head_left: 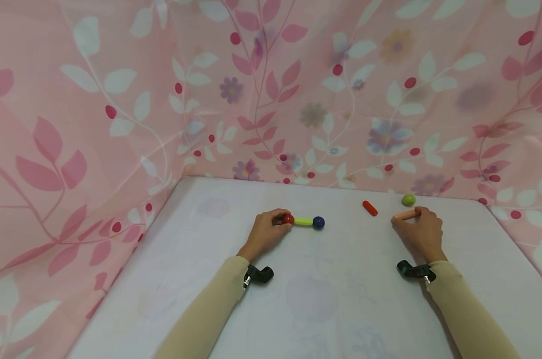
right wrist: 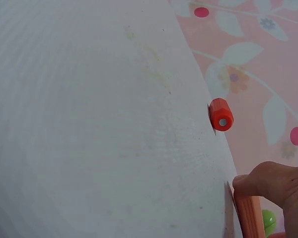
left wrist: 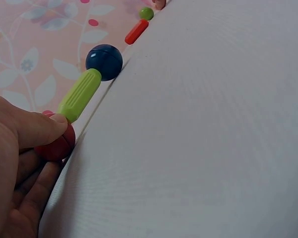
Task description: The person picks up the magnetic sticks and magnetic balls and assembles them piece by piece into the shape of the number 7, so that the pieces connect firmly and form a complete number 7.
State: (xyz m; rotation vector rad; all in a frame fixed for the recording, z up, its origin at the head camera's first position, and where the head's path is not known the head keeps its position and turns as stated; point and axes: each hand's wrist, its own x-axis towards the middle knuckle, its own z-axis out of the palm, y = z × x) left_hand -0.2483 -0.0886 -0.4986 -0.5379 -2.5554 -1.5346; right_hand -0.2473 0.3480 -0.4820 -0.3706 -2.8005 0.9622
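Note:
Between thumb and fingers, my left hand (head_left: pixel 265 232) grips a red ball (head_left: pixel 288 219) at the table's middle. A yellow-green ribbed rod (left wrist: pixel 80 95) is joined to that ball, with a dark blue ball (left wrist: pixel 104 62) on its far end. Over to the right, my right hand (head_left: pixel 424 232) holds an orange rod (head_left: pixel 405 215); its thumb presses one end in the right wrist view. A short red rod (right wrist: pixel 221 115) with a silvery dot on its end lies to the left of that hand. Just beyond the orange rod sits a green ball (head_left: pixel 408 200).
The white tabletop (head_left: pixel 315 304) carries these pieces towards its back edge. Pink floral cloth (head_left: pixel 271 99) hangs behind and along the left side. A dark wrist device (head_left: pixel 259 274) is strapped on the left wrist, and another device (head_left: pixel 414 270) on the right.

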